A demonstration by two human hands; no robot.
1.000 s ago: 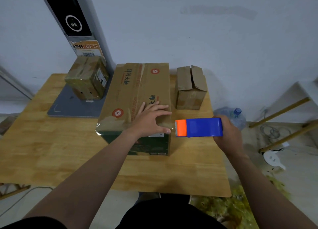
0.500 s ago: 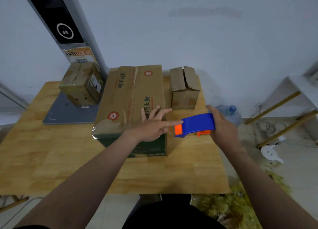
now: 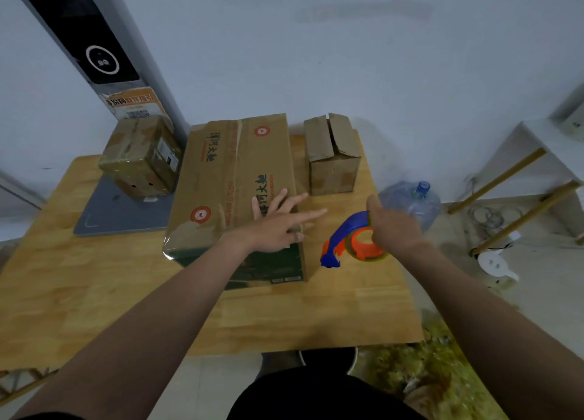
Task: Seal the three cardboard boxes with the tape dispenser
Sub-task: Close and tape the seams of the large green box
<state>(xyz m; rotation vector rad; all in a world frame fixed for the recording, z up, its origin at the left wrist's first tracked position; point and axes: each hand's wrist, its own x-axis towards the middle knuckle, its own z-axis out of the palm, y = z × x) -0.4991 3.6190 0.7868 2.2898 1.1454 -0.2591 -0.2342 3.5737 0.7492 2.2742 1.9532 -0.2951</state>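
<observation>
1. Right hand (image 3: pixel 396 230) grips the tape dispenser (image 3: pixel 350 241). The thumb lies up along the blue handle, and the other fingers are hidden behind it.
2. The left hand (image 3: pixel 278 228) is released, its fingers straight and fanned out. It lies over the near right corner of the big box (image 3: pixel 234 179), and the forefinger reaches past the box's right edge.
3. Half a second ago the tape dispenser was held level, with its orange end close to the left fingertips at that edge. It is now tipped nose-down with the orange roll turned towards the camera. It sits apart from the big box, low over the table (image 3: pixel 94 280) just to the right. I cannot tell whether it touches the wood.
4. A second ago the left hand lay flat on the box top with its thumb at the dispenser's orange end. Its fingers are now spread wider.
5. The big box has not moved. It lies mid-table with its long side running near to far, and clear tape shines over its near left corner.
6. The left small box (image 3: pixel 142 160), wrapped in tape, stands on a grey mat (image 3: pixel 117 214) at the far left.
7. The right small box (image 3: pixel 331 157) stands just right of the big box's far end, its top flaps lifted a little along the seam.
8. A water jug (image 3: pixel 410 203) stands on the floor past the table's right edge.
</observation>
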